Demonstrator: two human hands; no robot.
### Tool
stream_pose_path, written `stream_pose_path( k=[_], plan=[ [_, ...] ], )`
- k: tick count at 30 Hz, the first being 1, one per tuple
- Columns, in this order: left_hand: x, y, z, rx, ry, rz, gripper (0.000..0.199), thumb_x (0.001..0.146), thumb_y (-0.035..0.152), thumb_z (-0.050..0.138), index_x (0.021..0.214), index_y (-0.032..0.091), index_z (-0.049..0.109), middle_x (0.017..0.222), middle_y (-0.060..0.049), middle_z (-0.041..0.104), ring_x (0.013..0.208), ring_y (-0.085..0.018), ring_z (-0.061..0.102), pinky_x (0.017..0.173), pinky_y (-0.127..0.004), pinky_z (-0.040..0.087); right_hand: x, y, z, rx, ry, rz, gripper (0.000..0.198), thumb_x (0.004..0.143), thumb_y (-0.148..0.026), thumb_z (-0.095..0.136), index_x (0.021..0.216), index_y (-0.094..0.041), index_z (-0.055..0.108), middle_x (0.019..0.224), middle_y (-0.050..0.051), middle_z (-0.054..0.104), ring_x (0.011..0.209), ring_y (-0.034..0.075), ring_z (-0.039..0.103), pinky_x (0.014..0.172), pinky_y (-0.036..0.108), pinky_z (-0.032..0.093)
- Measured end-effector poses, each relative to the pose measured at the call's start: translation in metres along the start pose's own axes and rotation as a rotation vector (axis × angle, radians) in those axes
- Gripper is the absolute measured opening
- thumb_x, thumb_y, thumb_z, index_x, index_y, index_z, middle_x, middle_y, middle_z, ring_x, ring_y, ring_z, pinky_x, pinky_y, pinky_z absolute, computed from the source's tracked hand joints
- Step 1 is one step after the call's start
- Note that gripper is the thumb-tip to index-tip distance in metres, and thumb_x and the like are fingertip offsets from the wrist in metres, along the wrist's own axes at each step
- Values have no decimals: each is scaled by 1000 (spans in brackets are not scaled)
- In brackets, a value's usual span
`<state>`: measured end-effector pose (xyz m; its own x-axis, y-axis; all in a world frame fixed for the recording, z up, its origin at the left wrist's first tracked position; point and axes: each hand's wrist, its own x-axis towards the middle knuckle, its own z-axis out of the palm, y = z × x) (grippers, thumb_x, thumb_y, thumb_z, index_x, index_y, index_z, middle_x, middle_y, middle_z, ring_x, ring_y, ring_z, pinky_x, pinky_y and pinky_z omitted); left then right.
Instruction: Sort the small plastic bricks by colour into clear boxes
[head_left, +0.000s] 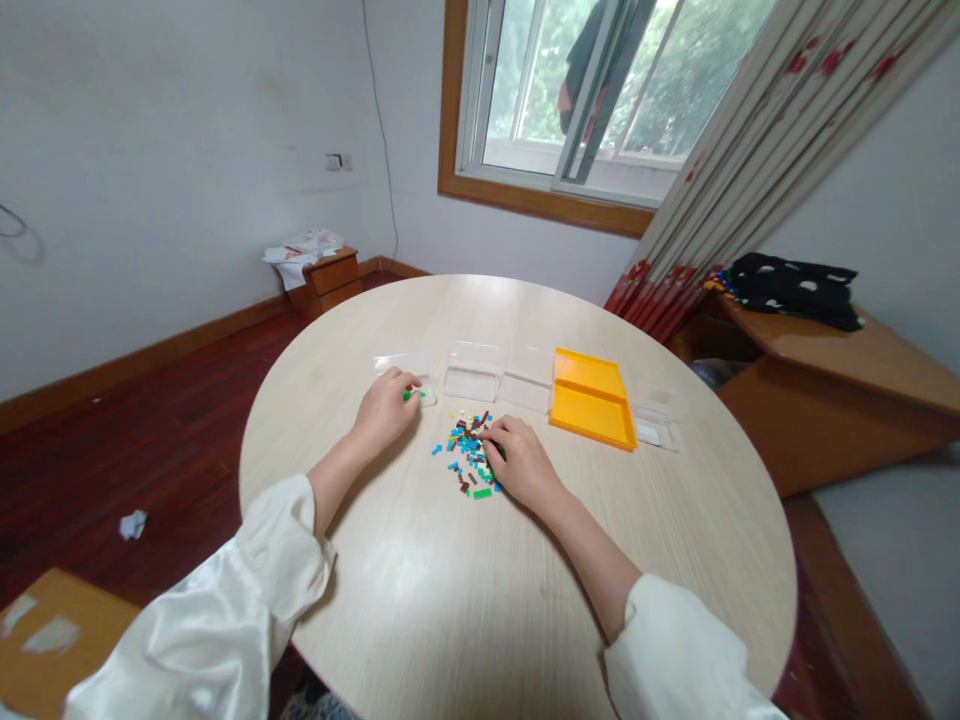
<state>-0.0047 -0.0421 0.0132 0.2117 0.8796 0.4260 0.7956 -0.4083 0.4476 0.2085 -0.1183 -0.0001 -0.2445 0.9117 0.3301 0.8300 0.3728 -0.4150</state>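
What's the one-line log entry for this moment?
left hand: at leftmost clear box, near green piece | right hand: at multicolored brick pile | yellow case: open

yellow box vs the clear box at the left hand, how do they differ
Colour: the yellow box is solid yellow, while the clear box is see-through.
Size: the yellow box looks larger than the clear box.
Place: the clear box is at the left hand, while the yellow box stands apart from both hands.
Shared: both lie open on the table.
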Motion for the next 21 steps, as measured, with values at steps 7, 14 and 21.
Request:
stream_pose_path(
  k=[7,14,21],
  plan=[
    [-1,2,2,-85,-12,88,17,76,16,48,79,16,64,81,-5,59,78,-18,56,75,-30,45,-1,-1,0,47,-1,-25,17,81,-13,54,89,-18,68,87,6,60,86,18,53,80,33,42],
    [-3,8,4,-256,-58,196,14,79,19,51,78,14,64,80,-5,59,78,-17,56,74,-29,44,0,-2,-1,65,-13,-2,9,80,-12,55,76,-18,62,83,5,58,84,18,53,77,31,41],
    [-8,17,4,-379,-155,288,14,81,24,55,76,15,65,79,-4,59,77,-15,56,71,-27,44,2,-3,-1,80,81,22,12,85,-17,46,79,-18,56,78,6,58,78,19,51,73,32,40]
  ],
)
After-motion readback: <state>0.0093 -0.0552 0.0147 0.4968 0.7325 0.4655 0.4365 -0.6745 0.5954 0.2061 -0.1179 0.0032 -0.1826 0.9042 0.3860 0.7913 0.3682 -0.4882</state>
